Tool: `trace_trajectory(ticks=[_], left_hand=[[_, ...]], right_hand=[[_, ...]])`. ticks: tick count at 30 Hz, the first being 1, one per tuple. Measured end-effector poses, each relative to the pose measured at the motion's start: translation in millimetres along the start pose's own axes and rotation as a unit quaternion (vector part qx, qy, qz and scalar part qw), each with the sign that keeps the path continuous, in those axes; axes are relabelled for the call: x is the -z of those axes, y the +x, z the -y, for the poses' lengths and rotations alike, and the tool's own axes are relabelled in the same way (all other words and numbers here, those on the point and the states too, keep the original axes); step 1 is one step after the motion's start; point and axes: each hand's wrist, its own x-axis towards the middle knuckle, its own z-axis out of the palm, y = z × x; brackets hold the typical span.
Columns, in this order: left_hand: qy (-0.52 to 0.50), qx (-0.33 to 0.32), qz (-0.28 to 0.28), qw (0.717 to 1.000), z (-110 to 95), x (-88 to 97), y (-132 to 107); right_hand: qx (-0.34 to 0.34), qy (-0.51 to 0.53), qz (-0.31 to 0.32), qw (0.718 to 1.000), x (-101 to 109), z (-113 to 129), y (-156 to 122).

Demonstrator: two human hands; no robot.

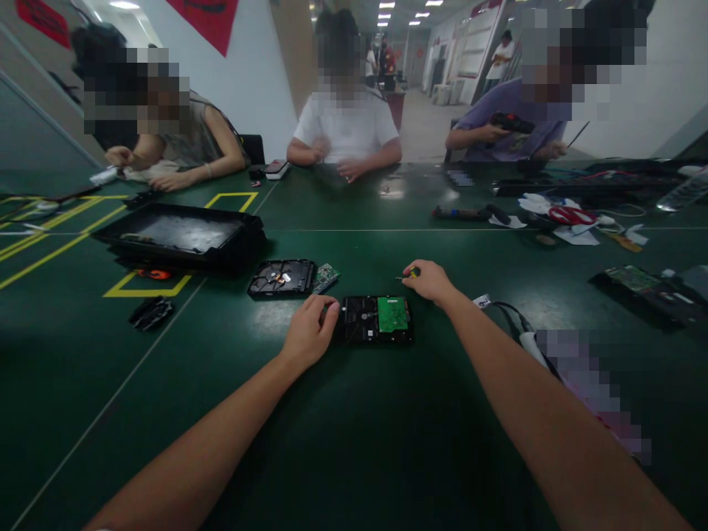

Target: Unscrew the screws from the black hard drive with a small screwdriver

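Note:
A black hard drive (362, 328) with a green circuit board (394, 314) on its right half lies flat on the table in front of me. My left hand (310, 328) is at its left end, fingers curled and thumb against the edge, gripping it there. Above the drive's upper right corner, my right hand (428, 282) pinches a small screwdriver (414, 273) with a yellow and black handle, its tip pointing left and off the drive. Beyond my left hand sit a second opened black drive (282, 279) and a loose green circuit board (326, 278).
A large black tray-like casing (182, 237) stands at left, near a dark bundle (151, 313). Cables (512, 313) run beside my right forearm. A black device (647, 295) and scattered tools and papers (569, 216) lie at right. Three people sit across the table (354, 442).

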Motion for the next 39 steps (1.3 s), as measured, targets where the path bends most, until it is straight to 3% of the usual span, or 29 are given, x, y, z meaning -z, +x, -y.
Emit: trace_trajectory(ticks=[14,21,25,30,35,39], left_hand=[[0.031,0.003,0.028,0.999,-3,1.0,2],[0.034,-0.005,0.036,0.999,-2,0.9,2],[0.037,-0.006,0.033,0.999,0,1.4,1],[0.041,-0.006,0.021,0.999,2,1.4,0],[0.045,-0.016,0.025,0.999,2,0.8,0],[0.048,-0.014,0.028,0.998,1,1.6,-1]], right_hand=[[0.027,0.004,0.003,1.0,-6,1,2],[-0.003,0.017,0.0,1.0,-3,1,0],[-0.048,0.05,0.003,0.998,13,-9,-21],[-0.072,0.123,0.023,0.99,32,-19,-73],[-0.089,0.374,0.063,0.921,34,-27,-118],[-0.125,0.471,0.067,0.871,28,-36,-126]])
